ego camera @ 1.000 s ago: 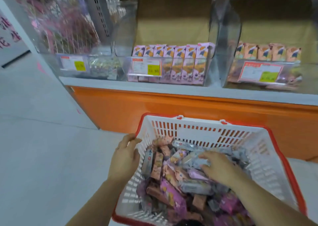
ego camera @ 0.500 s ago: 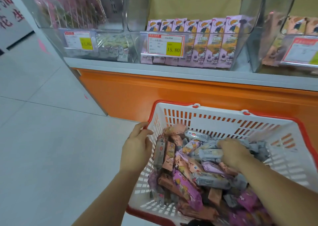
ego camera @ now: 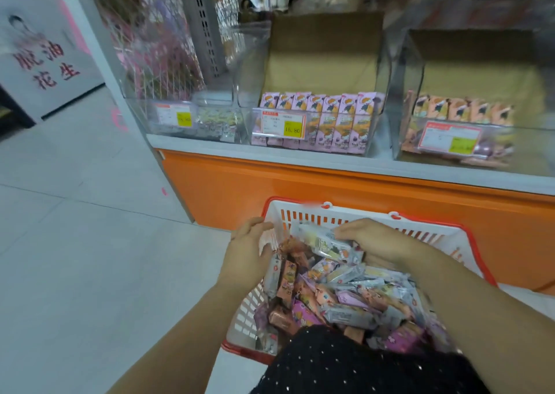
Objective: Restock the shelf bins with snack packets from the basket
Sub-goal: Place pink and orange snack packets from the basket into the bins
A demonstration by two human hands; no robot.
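A white basket with a red rim (ego camera: 420, 231) sits on the floor before the shelf, heaped with snack packets (ego camera: 345, 297) in pink, purple, grey and brown wrappers. My left hand (ego camera: 246, 252) grips the basket's left rim. My right hand (ego camera: 378, 240) holds a bunch of grey-white packets (ego camera: 324, 242) lifted just above the heap. Above, clear shelf bins stand in a row: a middle bin (ego camera: 315, 120) with upright purple packets, a right bin (ego camera: 456, 114) with orange packets, and a left bin (ego camera: 210, 120) with small pale packets.
An orange cabinet front (ego camera: 270, 189) rises right behind the basket, topped by a grey ledge. Price tags hang on each bin's front. Tiled floor spreads to the left. A white sign with red characters (ego camera: 45, 63) stands far left. Dark dotted fabric (ego camera: 345, 363) covers the basket's near edge.
My right hand has closed on grey-white packets and raised them out of the heap toward the basket's far wall. My left hand stays on the rim. The view tilted up.
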